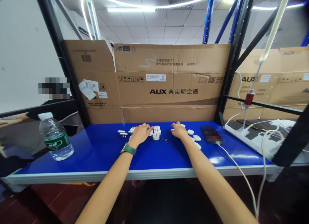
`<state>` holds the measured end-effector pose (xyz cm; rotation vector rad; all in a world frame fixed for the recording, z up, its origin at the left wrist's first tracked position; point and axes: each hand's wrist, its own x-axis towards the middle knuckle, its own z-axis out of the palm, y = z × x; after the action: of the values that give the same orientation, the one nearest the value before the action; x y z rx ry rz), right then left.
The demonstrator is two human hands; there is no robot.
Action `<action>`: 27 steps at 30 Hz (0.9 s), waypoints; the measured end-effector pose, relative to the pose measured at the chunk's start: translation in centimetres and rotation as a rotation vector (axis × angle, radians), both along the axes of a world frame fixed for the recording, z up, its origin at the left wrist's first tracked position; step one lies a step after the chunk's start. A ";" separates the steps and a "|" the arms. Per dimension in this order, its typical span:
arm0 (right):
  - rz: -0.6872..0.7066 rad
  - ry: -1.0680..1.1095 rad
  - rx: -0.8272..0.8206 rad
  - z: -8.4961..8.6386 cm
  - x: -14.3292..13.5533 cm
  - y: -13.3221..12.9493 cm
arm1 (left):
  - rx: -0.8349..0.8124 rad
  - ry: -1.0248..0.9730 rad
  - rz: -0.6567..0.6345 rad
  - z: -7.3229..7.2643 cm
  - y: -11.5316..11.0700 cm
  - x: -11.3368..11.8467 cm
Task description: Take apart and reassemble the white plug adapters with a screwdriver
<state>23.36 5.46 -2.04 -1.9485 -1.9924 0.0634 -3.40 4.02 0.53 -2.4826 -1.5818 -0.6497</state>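
My left hand, with a green watch strap at the wrist, is over the blue tabletop, its fingers bent around a white plug piece. Right beside it stands a cluster of white plugs with their metal pins up. More white plug parts with pins lie to the left, some partly covered by that hand. My right hand has its fingers closed at a small white plug cover, mostly hidden by the fingertips. White covers lie scattered beside the right wrist. Between the hands are several tiny brass-coloured pieces.
A water bottle stands at the left of the blue table. On the right lie a phone with a white cable and a white power strip. Cardboard closes the back; dark rack posts flank it. A person is beyond the left side.
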 end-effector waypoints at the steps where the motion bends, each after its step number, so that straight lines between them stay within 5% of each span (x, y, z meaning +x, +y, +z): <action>1: -0.005 -0.002 -0.016 0.0 0.1 0.0 | 0.032 0.010 0.080 0.0 0.1 -0.2; 4: 0.000 -0.010 -0.058 -0.1 0.3 -0.1 | 0.070 0.059 0.325 -0.1 0.3 -1.1; 7: 0.024 -0.027 -0.079 -0.2 0.4 -0.1 | -0.027 0.104 0.432 -0.4 0.5 -2.0; 18: 0.014 -0.030 -0.105 0.5 0.3 -0.7 | -0.019 0.049 0.478 0.1 0.4 -2.4; 27: -0.100 0.216 0.057 1.4 -0.2 -1.1 | -0.101 0.067 0.338 0.1 0.1 -1.8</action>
<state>23.13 4.39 -0.64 -1.9137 -1.7387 0.1824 -5.20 4.07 0.59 -2.1930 -1.9859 -0.4421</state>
